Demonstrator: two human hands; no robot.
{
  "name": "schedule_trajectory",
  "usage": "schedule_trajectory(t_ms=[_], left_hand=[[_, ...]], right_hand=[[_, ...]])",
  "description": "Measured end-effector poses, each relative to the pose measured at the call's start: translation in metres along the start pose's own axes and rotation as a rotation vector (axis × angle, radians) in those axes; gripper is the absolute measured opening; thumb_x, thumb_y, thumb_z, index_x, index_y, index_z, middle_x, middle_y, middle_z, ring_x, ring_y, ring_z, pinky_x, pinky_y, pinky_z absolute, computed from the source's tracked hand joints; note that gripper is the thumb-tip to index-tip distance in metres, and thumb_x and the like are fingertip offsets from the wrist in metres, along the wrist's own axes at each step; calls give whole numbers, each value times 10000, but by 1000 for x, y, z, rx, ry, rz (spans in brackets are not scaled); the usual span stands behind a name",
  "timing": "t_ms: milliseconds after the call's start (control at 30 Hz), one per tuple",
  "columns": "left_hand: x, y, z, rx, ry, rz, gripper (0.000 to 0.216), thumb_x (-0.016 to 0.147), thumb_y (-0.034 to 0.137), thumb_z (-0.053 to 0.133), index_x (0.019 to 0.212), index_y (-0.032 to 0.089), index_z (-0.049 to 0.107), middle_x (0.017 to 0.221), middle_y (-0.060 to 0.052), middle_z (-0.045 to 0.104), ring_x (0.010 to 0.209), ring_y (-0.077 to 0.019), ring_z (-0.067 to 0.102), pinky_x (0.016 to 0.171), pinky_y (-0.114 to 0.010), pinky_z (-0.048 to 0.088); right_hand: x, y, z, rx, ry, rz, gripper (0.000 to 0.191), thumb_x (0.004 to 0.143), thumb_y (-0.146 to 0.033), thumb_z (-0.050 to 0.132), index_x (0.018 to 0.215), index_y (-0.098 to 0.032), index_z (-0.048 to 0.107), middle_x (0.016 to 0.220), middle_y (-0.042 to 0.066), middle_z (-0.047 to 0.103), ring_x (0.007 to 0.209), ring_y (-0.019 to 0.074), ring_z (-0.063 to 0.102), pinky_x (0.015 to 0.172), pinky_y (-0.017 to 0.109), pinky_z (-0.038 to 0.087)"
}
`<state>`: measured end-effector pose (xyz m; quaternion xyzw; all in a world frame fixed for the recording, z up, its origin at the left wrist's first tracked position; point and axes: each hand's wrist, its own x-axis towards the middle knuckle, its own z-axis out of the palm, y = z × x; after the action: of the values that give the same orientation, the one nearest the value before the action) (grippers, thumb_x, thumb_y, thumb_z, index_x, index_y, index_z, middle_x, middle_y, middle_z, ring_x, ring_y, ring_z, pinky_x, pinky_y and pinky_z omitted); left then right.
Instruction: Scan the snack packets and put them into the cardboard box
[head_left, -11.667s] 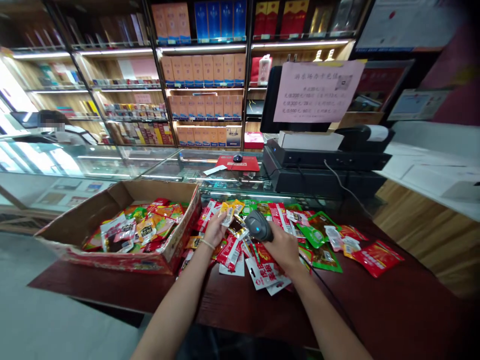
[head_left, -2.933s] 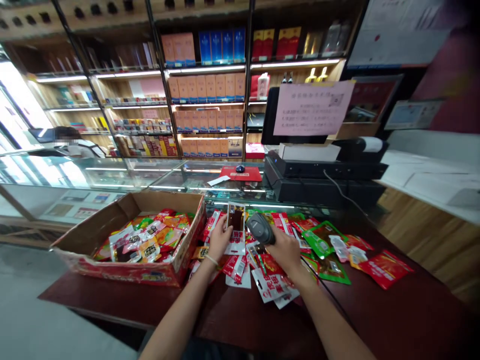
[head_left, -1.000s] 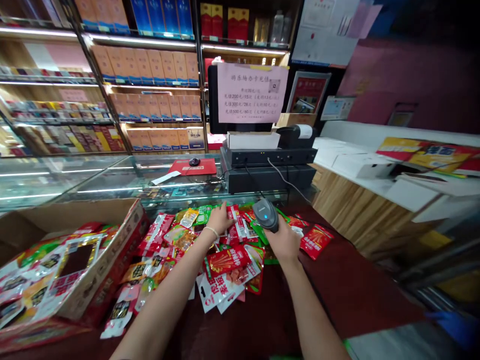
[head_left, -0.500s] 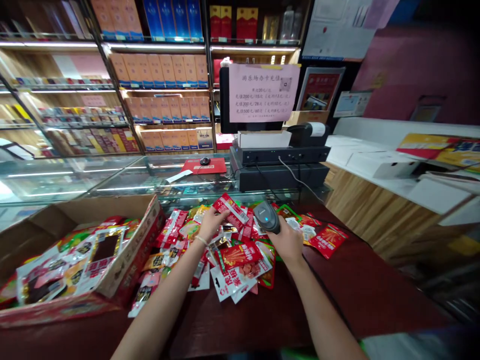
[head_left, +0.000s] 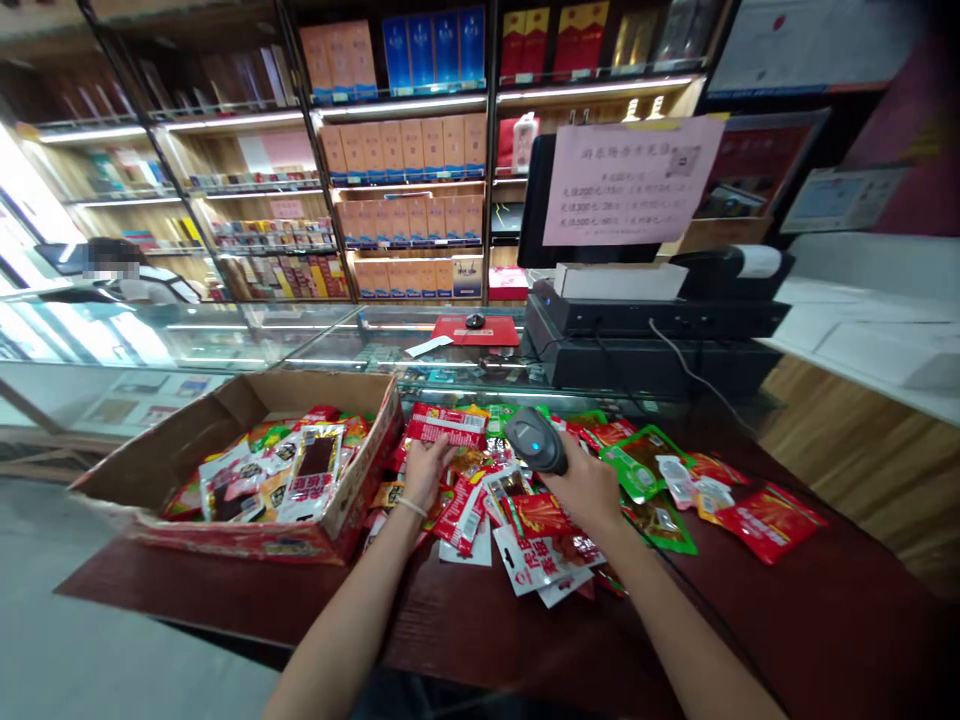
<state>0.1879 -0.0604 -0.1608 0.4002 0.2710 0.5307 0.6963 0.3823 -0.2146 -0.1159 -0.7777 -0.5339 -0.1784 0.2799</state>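
My left hand grips a red snack packet and holds it up above the pile of packets on the dark red table. My right hand is closed round a grey barcode scanner with a blue light, its head close to the right end of the packet. A cardboard box with several snack packets in it stands just left of my left hand.
Green and red packets lie scattered to the right on the table. Behind it run a glass counter, a black till with a monitor and stocked shelves. A person is far left.
The view has swung back to the left, so the box shows whole again. My left hand has lifted the red packet clear of the pile and brought it beside the scanner.
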Motion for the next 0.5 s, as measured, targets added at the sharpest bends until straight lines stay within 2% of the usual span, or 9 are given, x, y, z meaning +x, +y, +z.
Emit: schedule_trajectory(t_ms=[200,500], left_hand=[[-2,-5,0,-19,41,-18,406,636,327,800,893,171,528,898,-26,689,895,-176,677,917,-402,507],[-5,-4,5,33,73,-19,372,627,326,796,820,155,527,819,-24,676,855,-182,676,870,-382,535]], right_hand=[[-23,-6,15,42,-58,-92,476,737,-348,619,1188,-210,560,783,34,720,665,220,658,567,281,385],[-27,-6,10,85,-84,-135,339,730,-325,622,1048,-211,619,807,29,724,724,213,668,611,273,378]])
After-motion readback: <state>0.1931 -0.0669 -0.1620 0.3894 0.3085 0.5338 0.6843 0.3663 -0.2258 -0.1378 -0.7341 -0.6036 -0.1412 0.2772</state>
